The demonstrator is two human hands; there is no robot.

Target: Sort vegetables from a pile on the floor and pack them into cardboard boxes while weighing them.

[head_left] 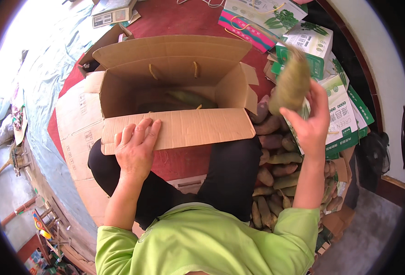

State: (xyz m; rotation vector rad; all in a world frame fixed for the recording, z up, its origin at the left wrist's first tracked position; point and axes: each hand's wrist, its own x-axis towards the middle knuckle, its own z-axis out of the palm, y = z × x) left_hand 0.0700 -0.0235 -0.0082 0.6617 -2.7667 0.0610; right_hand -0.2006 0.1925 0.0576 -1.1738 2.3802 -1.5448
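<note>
A brown cardboard box [165, 68] stands with its top open in front of me, rope handles on its far side. At least one long green radish [188, 97] lies in its shaded bottom. My left hand [136, 146] is closed over the near flap [207, 126], with four fingers on top; its thumb is hidden. To the right of the box, my right hand [313, 117] holds up a thick green radish [292, 82], its outline blurred. Below that hand lies a heap of green radishes [285, 158], some with a reddish tint.
White and green printed cartons [337, 112] are stacked at the right, beside the heap. A pink-edged gift box [257, 23] lies beyond them. At the back left stands a scale [110, 16]. Flattened cardboard [76, 123] and a pale blue sheet [46, 82] spread to the left.
</note>
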